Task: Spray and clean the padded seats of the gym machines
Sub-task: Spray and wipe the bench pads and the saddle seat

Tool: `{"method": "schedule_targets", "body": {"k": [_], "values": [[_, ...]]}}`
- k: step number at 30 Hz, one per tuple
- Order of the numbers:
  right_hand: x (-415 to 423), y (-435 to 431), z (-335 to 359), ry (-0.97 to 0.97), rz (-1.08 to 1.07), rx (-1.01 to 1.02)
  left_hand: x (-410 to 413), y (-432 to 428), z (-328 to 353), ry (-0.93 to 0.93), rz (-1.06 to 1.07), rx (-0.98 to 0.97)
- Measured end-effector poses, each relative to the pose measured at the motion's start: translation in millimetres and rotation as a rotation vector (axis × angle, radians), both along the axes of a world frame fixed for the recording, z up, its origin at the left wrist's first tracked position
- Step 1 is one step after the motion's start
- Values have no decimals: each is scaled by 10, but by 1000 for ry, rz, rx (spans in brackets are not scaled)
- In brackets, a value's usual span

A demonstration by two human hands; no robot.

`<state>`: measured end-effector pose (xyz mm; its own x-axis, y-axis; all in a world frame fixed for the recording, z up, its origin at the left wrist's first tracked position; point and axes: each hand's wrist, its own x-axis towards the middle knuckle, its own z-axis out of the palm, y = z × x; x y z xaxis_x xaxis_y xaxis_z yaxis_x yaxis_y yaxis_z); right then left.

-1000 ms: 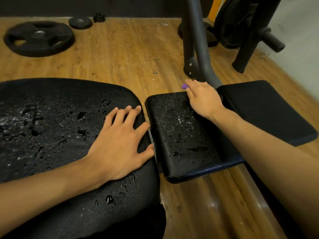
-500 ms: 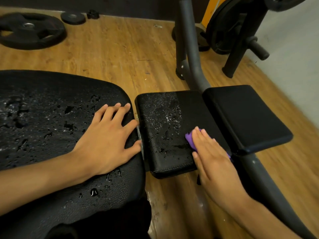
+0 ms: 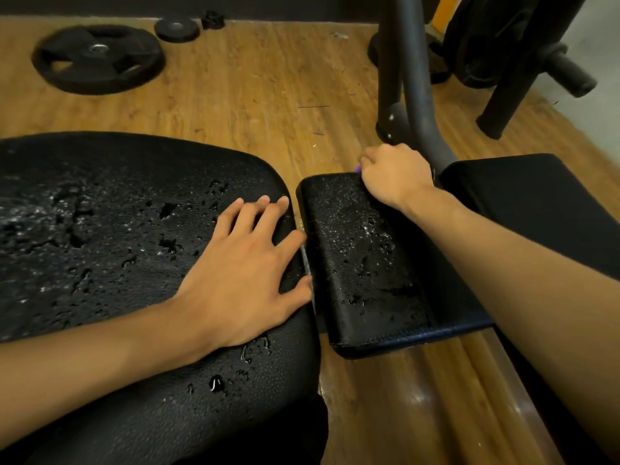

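Observation:
A large black padded seat (image 3: pixel 100 229) fills the left, beaded with water drops. My left hand (image 3: pixel 245 266) rests flat on its right edge, fingers spread. Beside it lies a smaller black pad (image 3: pixel 355 263), wet on its left half. My right hand (image 3: pixel 396 176) sits at that pad's far edge, fingers curled over a purple cloth (image 3: pixel 357 168); only a small tip of the cloth shows. A second, dry-looking pad (image 3: pixel 523 203) lies to the right, partly behind my right forearm.
The machine's grey frame tube (image 3: pixel 412 78) rises just behind my right hand. A big black weight plate (image 3: pixel 97 58) and a small one (image 3: pixel 176 29) lie on the wooden floor at the back left. A plate rack leg (image 3: pixel 513 78) stands at the back right.
My right hand has swept the purple cloth from the small pad's near edge up to its far edge. My left hand has stayed on the large seat.

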<state>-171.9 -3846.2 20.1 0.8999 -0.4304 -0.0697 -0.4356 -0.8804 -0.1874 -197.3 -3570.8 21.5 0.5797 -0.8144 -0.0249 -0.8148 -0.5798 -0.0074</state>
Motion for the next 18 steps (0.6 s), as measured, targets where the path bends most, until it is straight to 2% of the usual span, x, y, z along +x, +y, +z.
{"method": "schedule_targets", "body": {"k": [5,13,15,18], "values": [[-428,251,-105,-223,64,-97,-9,4,5,1,2,4],[-2102,922,-134,-225,99,11,-21,9,3,-15,-8,-5],[-2301,936,-119,-220,165,8,-18,5,-7,-19,-1,2],[-2173,759,-43,-203,253,-108,-24,0,-10,-23,-1,-8]]}}
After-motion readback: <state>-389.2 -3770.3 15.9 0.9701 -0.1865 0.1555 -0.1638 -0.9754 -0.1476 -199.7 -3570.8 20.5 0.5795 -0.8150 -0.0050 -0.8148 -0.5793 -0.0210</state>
